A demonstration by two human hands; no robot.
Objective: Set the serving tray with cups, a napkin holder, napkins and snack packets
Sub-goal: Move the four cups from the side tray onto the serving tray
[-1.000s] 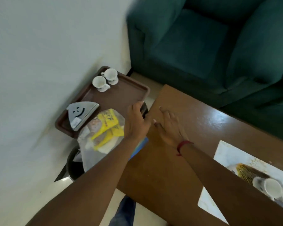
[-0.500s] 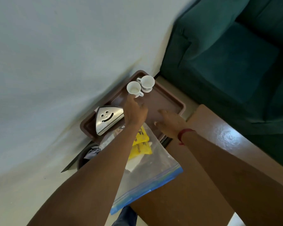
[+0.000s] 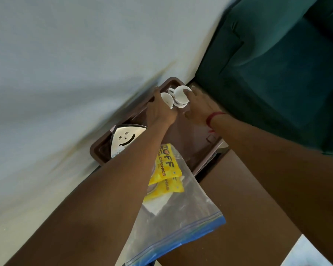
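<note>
Two small white ceramic cups (image 3: pixel 176 96) sit at the far end of the brown plastic tray (image 3: pixel 201 129); the left hand (image 3: pixel 160 111) grips one, the right hand (image 3: pixel 198 106) the other.

Soft dim daylight falling evenly, wall (image 3: pixel 65 54) smearing with motion blur, wide-angle edges bending, no glare showing

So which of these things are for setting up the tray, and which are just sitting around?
For the tray job:
- brown tray
- two white cups, one under each hand: left hand, right hand
- smiley-face napkin holder
- yellow snack packets in the clear zip bag

Just sitting around:
- green sofa
- wooden table
</note>
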